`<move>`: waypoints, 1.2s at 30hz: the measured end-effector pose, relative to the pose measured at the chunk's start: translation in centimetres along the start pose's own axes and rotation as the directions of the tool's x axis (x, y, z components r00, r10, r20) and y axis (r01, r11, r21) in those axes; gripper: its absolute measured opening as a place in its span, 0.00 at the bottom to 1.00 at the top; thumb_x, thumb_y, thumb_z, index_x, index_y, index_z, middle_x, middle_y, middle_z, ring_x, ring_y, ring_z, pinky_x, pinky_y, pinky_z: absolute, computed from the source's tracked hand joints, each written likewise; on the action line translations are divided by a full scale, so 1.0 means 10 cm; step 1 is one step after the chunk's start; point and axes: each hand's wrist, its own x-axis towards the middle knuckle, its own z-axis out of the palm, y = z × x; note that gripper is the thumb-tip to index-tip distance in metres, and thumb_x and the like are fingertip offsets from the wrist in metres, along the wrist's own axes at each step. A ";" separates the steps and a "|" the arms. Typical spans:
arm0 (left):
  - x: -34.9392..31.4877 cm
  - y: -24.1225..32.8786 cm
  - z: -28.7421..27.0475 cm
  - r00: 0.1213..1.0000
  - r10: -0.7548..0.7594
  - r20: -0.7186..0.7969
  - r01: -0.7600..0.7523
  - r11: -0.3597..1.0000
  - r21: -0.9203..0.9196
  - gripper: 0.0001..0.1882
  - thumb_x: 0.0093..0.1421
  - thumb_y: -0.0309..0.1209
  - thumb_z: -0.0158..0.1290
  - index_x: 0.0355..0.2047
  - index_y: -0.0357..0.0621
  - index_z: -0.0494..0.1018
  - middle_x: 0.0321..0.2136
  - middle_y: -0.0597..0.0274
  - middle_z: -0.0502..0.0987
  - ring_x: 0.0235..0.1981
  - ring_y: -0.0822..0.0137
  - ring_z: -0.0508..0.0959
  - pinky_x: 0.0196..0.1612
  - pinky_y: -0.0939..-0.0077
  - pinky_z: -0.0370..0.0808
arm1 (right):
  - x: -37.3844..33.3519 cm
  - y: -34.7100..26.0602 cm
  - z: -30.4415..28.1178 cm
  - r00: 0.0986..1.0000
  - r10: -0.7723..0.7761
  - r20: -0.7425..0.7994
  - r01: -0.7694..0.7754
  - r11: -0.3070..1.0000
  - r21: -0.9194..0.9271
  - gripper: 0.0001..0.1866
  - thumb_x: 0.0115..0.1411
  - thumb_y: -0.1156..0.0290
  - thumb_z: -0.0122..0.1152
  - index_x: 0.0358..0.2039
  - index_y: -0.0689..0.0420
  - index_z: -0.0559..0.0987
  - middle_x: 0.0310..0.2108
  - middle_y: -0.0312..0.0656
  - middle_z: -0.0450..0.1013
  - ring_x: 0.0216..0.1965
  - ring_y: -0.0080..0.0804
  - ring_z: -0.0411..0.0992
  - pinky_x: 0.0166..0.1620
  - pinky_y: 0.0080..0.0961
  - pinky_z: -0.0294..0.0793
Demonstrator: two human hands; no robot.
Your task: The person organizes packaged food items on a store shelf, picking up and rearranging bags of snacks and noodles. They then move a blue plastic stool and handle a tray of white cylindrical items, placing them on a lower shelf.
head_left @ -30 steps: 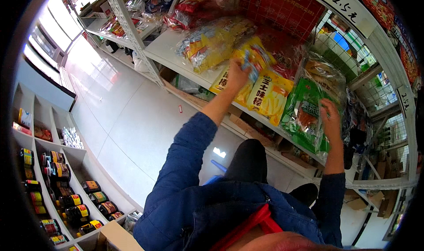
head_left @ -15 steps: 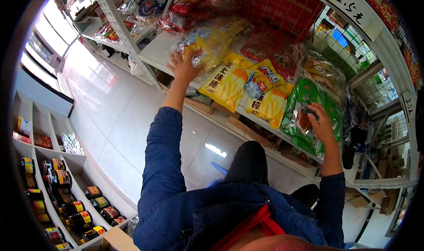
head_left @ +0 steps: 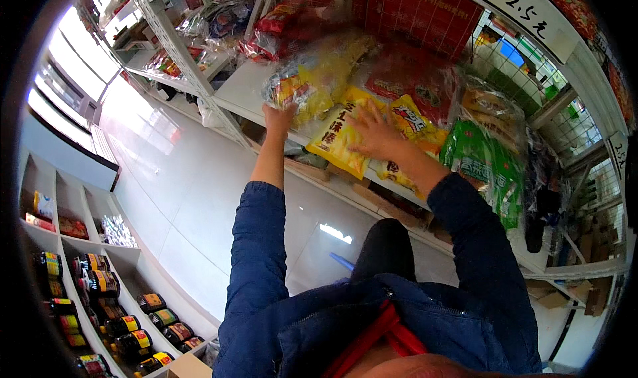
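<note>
My left hand (head_left: 278,117) is closed at the near left corner of a clear plastic bag of yellow snack packets (head_left: 312,79); its fingertips are partly hidden by the film. My right hand (head_left: 377,136) is spread, fingers apart, over a yellow snack bag (head_left: 337,137) lying at the shelf's front edge. Right of that hand, a smaller yellow and red packet (head_left: 407,114) rests on other yellow bags. Further right is a large green snack bag (head_left: 484,165), now untouched.
Red packets in clear film (head_left: 415,89) lie behind the yellow bags on the white shelf (head_left: 240,89). A perforated upright (head_left: 176,49) stands at the left. Dark bottles (head_left: 106,285) fill a divided white rack at lower left. A wire grid (head_left: 551,65) bounds the right side.
My right hand has left the green bag and moved left over the yellow snack bag. My left hand has drawn slightly nearer and closed at the clear bag's corner. The green bag has shifted right.
</note>
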 end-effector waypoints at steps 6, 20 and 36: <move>-0.08 0.47 -0.29 0.968 -0.142 0.208 0.187 0.958 -0.217 0.40 0.49 0.30 0.61 0.54 0.27 0.49 0.36 0.48 0.70 0.28 0.66 0.72 0.24 0.72 0.69 | -0.16 0.25 0.00 0.952 0.057 0.300 -0.097 0.988 0.120 0.40 0.55 0.43 0.46 0.63 0.44 0.47 0.65 0.43 0.39 0.65 0.46 0.36 0.61 0.58 0.29; -0.71 0.13 -1.40 0.969 -0.138 0.206 0.207 0.906 -0.368 0.29 0.54 0.18 0.50 0.55 0.32 0.52 0.35 0.52 0.73 0.31 0.66 0.75 0.33 0.77 0.74 | 0.34 0.70 -0.02 0.935 0.202 -0.290 -0.065 0.905 0.420 0.39 0.57 0.56 0.53 0.62 0.53 0.45 0.63 0.49 0.39 0.63 0.49 0.40 0.62 0.47 0.48; -1.19 -0.16 -1.53 0.771 -0.125 0.624 0.618 0.385 -0.686 0.27 0.61 0.42 0.44 0.56 0.39 0.56 0.53 0.53 0.64 0.52 0.58 0.67 0.52 0.61 0.67 | 1.86 0.59 -0.31 0.977 0.108 -0.184 0.021 0.810 0.586 0.12 0.61 0.65 0.43 0.41 0.55 0.69 0.37 0.48 0.69 0.38 0.50 0.69 0.39 0.44 0.66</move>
